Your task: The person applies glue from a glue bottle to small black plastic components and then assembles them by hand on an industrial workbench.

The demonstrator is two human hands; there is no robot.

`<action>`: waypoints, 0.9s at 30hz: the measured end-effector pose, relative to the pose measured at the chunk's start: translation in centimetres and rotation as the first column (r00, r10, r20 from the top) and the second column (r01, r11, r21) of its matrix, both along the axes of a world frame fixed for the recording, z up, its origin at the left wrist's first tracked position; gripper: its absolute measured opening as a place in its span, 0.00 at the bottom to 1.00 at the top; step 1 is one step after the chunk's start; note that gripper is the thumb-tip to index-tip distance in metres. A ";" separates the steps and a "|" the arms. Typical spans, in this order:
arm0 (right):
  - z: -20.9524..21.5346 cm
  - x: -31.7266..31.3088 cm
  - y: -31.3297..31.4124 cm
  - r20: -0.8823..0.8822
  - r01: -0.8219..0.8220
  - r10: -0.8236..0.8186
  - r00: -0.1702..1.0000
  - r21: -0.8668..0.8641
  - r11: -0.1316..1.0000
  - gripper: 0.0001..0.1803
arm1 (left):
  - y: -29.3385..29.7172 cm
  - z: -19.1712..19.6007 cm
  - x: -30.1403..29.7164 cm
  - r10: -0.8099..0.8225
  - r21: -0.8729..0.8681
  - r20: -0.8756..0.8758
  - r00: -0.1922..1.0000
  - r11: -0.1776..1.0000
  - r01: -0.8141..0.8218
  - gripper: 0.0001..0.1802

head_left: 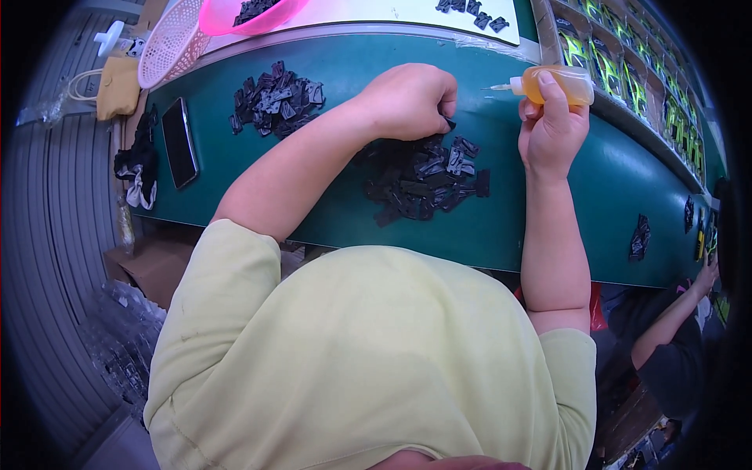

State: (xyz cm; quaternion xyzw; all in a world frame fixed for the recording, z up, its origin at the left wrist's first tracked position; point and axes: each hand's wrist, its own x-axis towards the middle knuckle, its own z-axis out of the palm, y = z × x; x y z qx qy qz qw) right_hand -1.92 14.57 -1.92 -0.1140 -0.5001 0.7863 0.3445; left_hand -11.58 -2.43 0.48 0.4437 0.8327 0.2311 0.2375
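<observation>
Over the green bench, both forearms come up from the lower edge. Left hand is curled knuckles-up, wrist bent, fingertips pressed together pinching a small black plastic part at the top edge of the middle pile of black parts. Left forearm runs diagonally from the yellow-green sleeve to that pile. Right hand is upright, forearm near vertical, grip closed around a small amber squeeze bottle; thumb on top, nozzle pointing left toward the left hand, tip apart from it. Bottle is above the bench, just right of the pile. Second pile of black parts sits well left, near a black phone. Pink basket at far left edge. Another person's arm at lower right.
</observation>
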 end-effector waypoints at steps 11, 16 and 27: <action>0.0 0.2 0.0 -0.031 -0.015 0.013 0.999 -0.061 0.998 0.10 | -1.4 -1.7 -1.1 -0.055 0.370 0.791 0.610 0.836 -0.405 0.07; 0.0 0.4 -0.6 -0.019 -0.036 0.038 0.999 0.117 0.993 0.10 | -0.7 -2.3 -0.6 -0.012 0.423 0.771 0.637 0.757 -0.498 0.11; -1.0 0.3 -1.2 0.030 -0.019 0.006 1.000 0.446 0.895 0.15 | -0.3 -2.1 -0.5 0.084 0.255 0.830 0.552 0.822 -0.509 0.15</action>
